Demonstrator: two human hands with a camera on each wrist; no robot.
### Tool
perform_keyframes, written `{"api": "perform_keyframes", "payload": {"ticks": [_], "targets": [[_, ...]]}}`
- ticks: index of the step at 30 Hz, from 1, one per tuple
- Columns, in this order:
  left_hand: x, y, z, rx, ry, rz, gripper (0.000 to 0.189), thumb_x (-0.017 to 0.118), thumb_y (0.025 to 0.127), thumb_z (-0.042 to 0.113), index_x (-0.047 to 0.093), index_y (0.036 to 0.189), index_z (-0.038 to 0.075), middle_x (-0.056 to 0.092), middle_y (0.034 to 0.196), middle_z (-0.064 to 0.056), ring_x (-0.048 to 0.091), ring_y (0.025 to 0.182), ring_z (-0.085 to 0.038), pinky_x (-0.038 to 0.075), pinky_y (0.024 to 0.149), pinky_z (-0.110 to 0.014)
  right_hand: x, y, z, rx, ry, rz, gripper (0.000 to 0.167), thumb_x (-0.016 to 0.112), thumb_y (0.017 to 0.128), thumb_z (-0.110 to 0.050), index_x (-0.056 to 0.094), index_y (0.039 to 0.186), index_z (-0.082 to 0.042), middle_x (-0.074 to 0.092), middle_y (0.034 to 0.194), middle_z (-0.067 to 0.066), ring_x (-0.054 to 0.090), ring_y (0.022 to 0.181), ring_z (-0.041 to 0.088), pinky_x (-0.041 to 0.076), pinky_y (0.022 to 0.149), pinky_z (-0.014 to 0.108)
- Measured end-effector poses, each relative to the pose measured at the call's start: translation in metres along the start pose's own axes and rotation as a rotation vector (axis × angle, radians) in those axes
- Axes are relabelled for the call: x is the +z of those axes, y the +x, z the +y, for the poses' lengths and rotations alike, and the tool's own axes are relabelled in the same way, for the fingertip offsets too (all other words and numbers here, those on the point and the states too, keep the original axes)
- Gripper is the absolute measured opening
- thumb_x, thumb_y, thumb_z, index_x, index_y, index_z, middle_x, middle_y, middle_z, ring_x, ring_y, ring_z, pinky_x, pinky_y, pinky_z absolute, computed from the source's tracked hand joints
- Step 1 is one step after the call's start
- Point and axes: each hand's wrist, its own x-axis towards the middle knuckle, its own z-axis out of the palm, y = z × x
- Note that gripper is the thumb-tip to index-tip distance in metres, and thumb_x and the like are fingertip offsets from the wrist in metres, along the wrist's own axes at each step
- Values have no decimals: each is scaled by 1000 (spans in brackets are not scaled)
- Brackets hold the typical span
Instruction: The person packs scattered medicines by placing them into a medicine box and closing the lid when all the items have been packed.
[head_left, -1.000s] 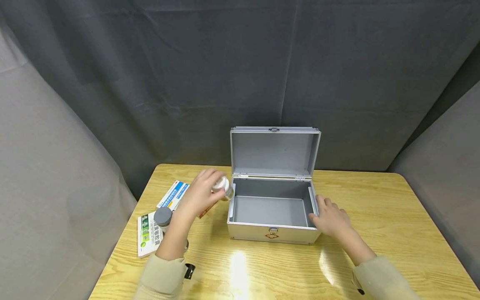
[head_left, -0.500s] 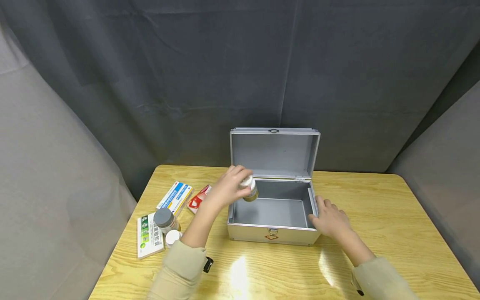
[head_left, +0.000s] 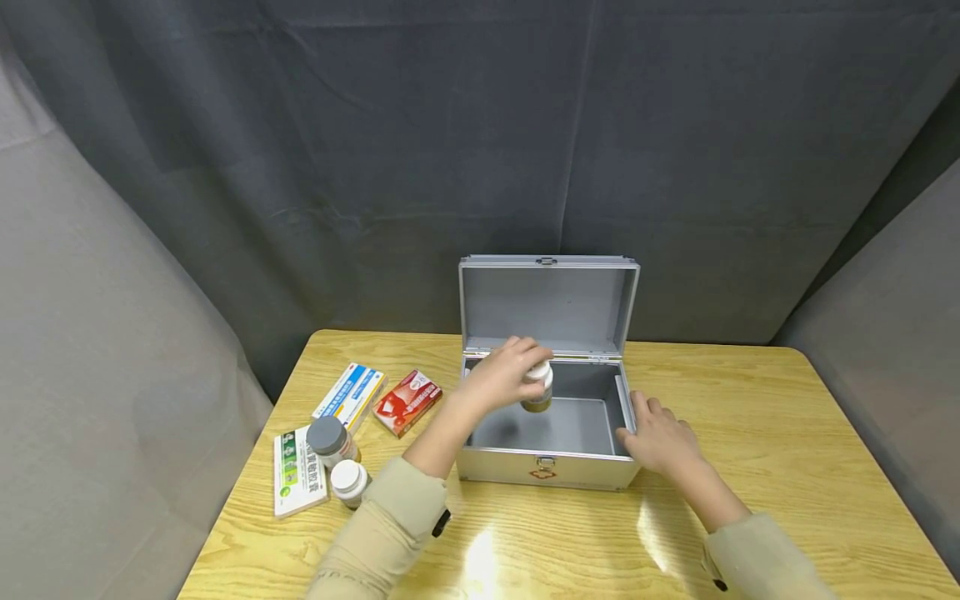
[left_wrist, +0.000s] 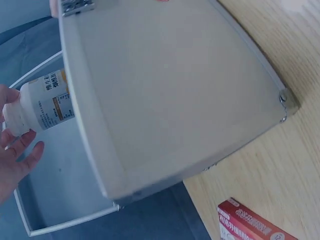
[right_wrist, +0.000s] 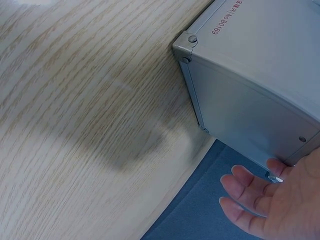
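My left hand holds a white pill bottle by its cap, over the inside of a silver first-aid box. In the left wrist view the bottle tilts on its side, its lower end hidden behind the box's front wall. The box's lid stands raised at the back. At the box's right side, my right hand grips the rim, thumb over the top edge. The right wrist view shows that hand by the outer wall, several fingers spread off it.
Left of the box lie a red medicine box, a blue-and-white box and a green-and-white box. Beside them stand a grey-capped bottle and a white bottle. A dark curtain hangs behind the table.
My left hand has carried the pill bottle rightward from beside the box to over its inside, uncovering the red medicine box and the white bottle. The right hand stays on the rim.
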Motion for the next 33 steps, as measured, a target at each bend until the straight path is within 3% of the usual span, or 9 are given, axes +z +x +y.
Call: {"api": "perform_keyframes", "payload": {"ticks": [17, 24, 33], "targets": [[42, 38, 13, 28, 53, -160, 42, 63, 82, 31, 56, 121, 19, 55, 114, 4, 48, 97, -10, 41, 76, -17, 2, 1, 2, 1, 6, -1, 63, 50, 85, -34, 27, 130, 4, 46, 114, 31, 49, 98, 47, 42, 71, 60], [62, 49, 16, 79, 113, -168, 40, 64, 82, 31, 57, 119, 18, 57, 113, 4, 50, 97, -9, 40, 85, -19, 2, 1, 1, 6, 6, -11, 62, 50, 86, -34, 27, 130, 3, 45, 115, 30, 49, 99, 47, 42, 71, 60], [76, 58, 18, 63, 116, -200, 43, 65, 82, 33, 56, 121, 18, 55, 121, 2, 50, 107, -12, 36, 98, -24, 1, 1, 1, -4, 14, -2, 62, 50, 86, -34, 27, 131, 3, 46, 113, 29, 50, 98, 45, 43, 70, 58]]}}
